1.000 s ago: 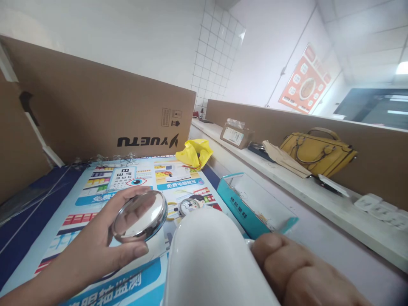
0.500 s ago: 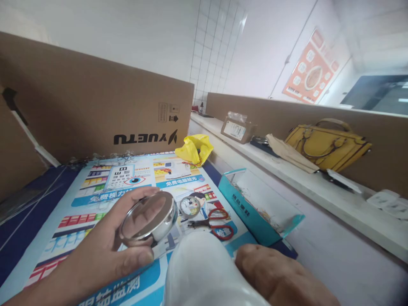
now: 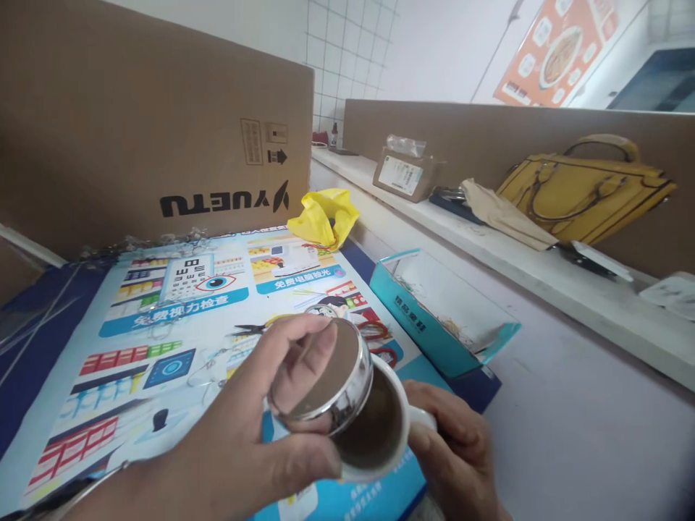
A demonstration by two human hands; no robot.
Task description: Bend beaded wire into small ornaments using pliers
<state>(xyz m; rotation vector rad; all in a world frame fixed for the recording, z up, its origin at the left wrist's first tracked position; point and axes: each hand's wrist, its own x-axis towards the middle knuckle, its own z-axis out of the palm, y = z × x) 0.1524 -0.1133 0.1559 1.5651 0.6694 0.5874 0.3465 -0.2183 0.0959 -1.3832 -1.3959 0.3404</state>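
My left hand [image 3: 255,427] grips a round, shiny lid [image 3: 326,362] with a mirrored top and chrome rim. It is tilted over the left part of a white mug [image 3: 405,420]; whether lid and mug touch I cannot tell. Brown liquid shows inside the mug. My right hand [image 3: 461,452] is closed around the mug's handle. Just beyond the lid lie red-handled scissors [image 3: 374,329], partly covered, and a dark-tipped pair of pliers [image 3: 250,329]. All of this is above a printed poster sheet [image 3: 217,340] on the table.
A turquoise box [image 3: 413,315] holding small bits stands at the right edge. Further back are a yellow plastic bag [image 3: 323,217] and a large cardboard panel [image 3: 163,130]. Along the right runs a white ledge [image 3: 483,253] with a yellow handbag [image 3: 586,192] and a small carton [image 3: 405,174].
The mug has come down from close to the camera, and its opening now shows. My left hand has brought the lid rightward to the mug. The view has tipped downward.
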